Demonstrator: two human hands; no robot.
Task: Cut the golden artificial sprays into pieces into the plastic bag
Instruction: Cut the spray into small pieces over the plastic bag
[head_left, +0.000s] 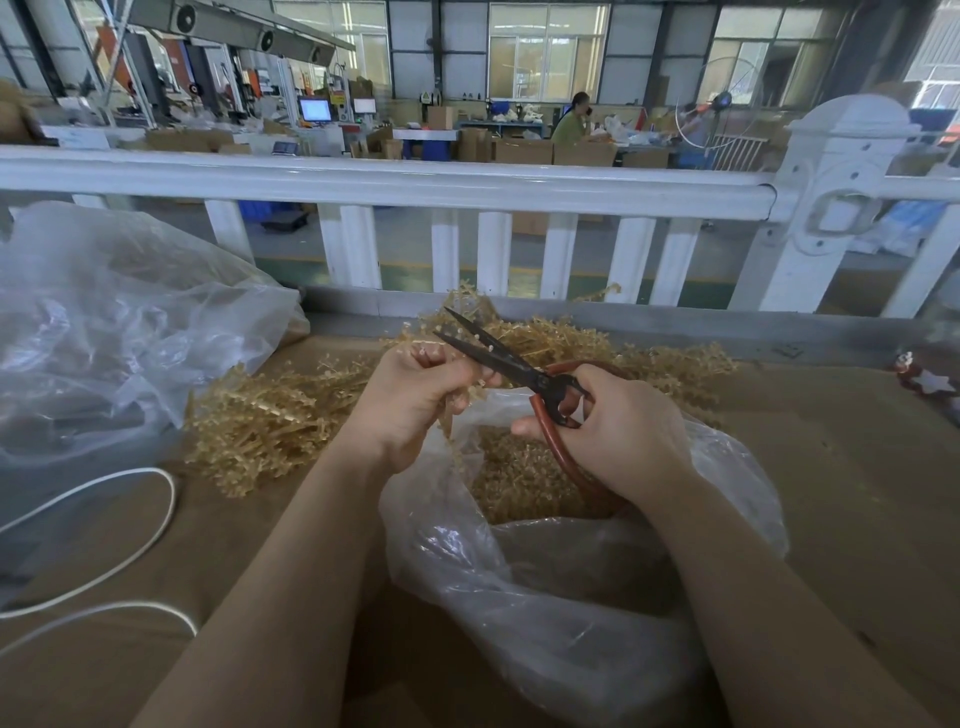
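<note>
My left hand grips a golden artificial spray above the open clear plastic bag. My right hand holds black scissors with red handles; the blades are parted around the spray's stem just past my left fingers. Cut golden pieces lie inside the bag. A pile of uncut golden sprays lies on the table to the left and behind my hands.
A large crumpled plastic bag sits at the left of the brown table. A white cable loops at the front left. A white railing runs behind the table. A small red ornament lies at the right edge.
</note>
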